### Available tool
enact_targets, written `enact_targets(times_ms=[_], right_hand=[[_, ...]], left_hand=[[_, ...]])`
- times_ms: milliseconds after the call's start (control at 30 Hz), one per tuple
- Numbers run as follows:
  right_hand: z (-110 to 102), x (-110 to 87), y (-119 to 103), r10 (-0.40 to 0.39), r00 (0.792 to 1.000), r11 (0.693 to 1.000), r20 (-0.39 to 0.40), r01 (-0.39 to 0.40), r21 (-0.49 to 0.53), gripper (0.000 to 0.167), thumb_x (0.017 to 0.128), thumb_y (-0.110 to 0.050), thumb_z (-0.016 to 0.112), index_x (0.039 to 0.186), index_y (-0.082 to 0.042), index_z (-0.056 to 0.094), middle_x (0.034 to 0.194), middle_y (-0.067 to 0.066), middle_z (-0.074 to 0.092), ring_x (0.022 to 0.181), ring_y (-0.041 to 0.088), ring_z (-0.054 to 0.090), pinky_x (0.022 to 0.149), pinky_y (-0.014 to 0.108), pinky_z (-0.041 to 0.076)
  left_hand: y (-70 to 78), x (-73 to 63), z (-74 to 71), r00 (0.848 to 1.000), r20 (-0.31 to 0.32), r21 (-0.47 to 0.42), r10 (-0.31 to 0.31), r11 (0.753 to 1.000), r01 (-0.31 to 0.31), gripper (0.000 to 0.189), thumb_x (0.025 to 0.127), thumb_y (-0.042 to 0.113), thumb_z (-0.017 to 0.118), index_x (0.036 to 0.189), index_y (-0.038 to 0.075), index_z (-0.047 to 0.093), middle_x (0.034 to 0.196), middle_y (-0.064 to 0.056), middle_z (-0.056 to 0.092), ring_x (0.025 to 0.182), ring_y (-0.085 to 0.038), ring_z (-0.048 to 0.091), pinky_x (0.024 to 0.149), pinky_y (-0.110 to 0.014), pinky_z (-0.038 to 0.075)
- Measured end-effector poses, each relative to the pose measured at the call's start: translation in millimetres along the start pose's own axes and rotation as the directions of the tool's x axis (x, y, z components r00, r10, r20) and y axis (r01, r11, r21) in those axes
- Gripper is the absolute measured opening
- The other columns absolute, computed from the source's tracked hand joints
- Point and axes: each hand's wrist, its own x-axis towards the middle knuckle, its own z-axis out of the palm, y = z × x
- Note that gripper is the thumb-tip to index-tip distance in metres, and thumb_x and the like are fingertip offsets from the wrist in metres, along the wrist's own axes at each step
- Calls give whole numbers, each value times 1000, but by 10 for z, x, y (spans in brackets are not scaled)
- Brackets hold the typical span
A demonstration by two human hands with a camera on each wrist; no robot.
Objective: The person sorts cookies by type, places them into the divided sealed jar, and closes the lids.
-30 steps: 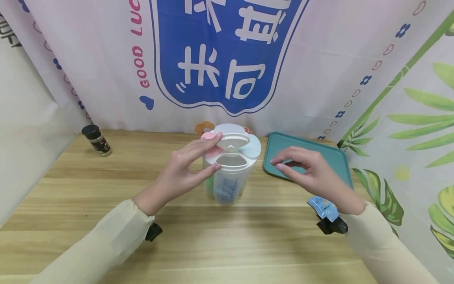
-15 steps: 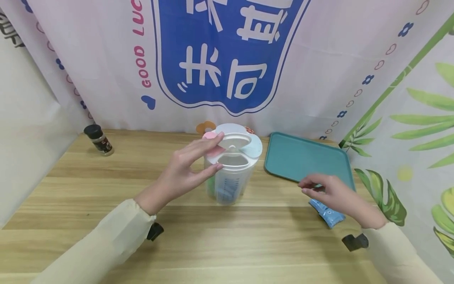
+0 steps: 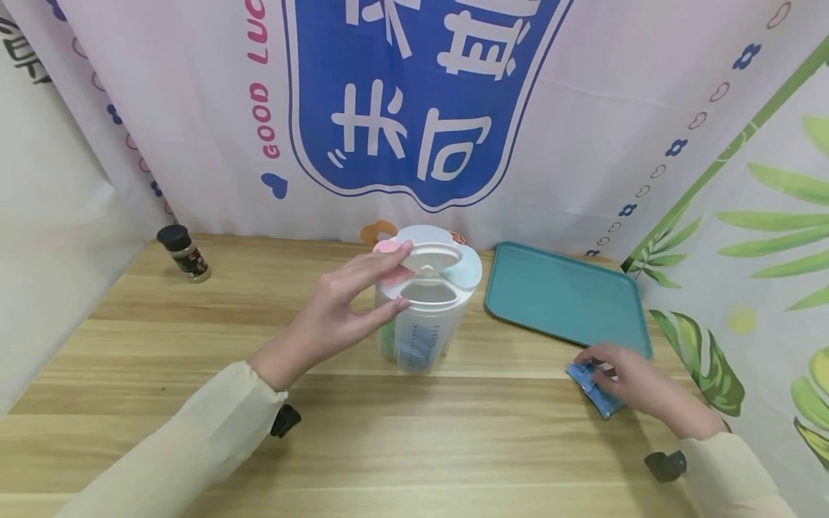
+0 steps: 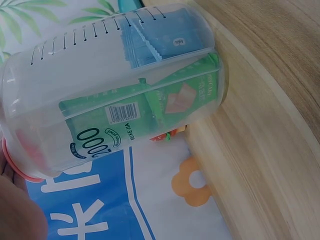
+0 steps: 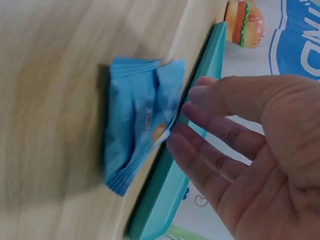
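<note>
A translucent storage container with a white lid and pink and pale blue flaps stands mid-table in the head view. One front opening is uncovered. Through its wall in the left wrist view show blue packets and green packets in separate compartments. My left hand rests at the lid's left side, fingers fairly straight, the thumb near the front opening. A blue snack packet lies on the table at the right. Beside it is my right hand, fingertips just short of it or barely touching, not closed round it.
A teal tray lies behind the right hand. A black-capped seasoning jar stands at the back left. A patterned curtain hangs along the table's back edge. A toy-like burger shows beyond the tray.
My right hand has moved right and down from beside the container to the blue packet. My left hand has stayed at the lid.
</note>
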Motion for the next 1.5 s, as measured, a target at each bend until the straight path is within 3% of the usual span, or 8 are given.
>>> enact_targets(times_ms=[500,767,933,1067,1200,1333,1500], right_hand=[[121,16,4,19,999,997,-45,-23,-76,31,89,5,75,120,4,69,107,15,68,86,23,70,71,31,64],[146,41,-34,36,999,995,-36,-40,-89,35,91,-3,77,124,5,70,96,7,61,81,6,58,65,24,53],[150,60,-57,73,996,991,-42,-78,-113,35,89,-8,81,119,5,72,98,10,62,81,10,56,64,26,50],[154,87,-80,82,995,987,-58,-89,-136,34,86,-12,85,113,3,72,103,13,67,91,25,66,75,40,60],[158,105,-113,110,993,990,-48,-114,-87,31,86,-10,84,110,1,69,108,15,72,100,35,71,85,53,62],[158,108,-130,130,991,991,-36,-131,-38,29,87,-9,83,109,-1,66,107,15,74,99,33,72,84,50,63],[149,105,-151,122,992,993,-25,-122,3,26,89,-9,81,110,-3,67,106,9,74,95,23,71,79,37,63]], left_hand=[[-14,-12,12,1000,3,-4,-7,1000,7,66,87,9,85,148,9,59,149,-8,64,141,-29,60,126,-46,42],[-7,-9,6,1000,3,-5,-5,1000,5,66,87,9,85,148,8,60,150,-9,63,142,-29,60,127,-46,41],[-7,-8,9,1000,2,-8,-3,1000,3,65,87,8,85,147,8,60,150,-9,63,141,-29,60,127,-46,42],[-5,-8,11,1000,-4,-6,2,1000,-2,66,86,8,86,147,8,60,149,-9,64,140,-29,61,126,-46,42],[-5,-10,9,1000,-1,-2,-4,1000,4,66,87,9,85,147,8,60,148,-8,65,140,-28,61,125,-46,44],[-3,-8,6,1000,4,-4,-9,1000,9,65,88,9,85,148,8,60,149,-8,64,140,-28,61,126,-45,43],[0,-12,6,1000,8,-5,-9,1000,9,65,88,10,85,148,8,60,150,-8,64,140,-28,61,125,-44,45]])
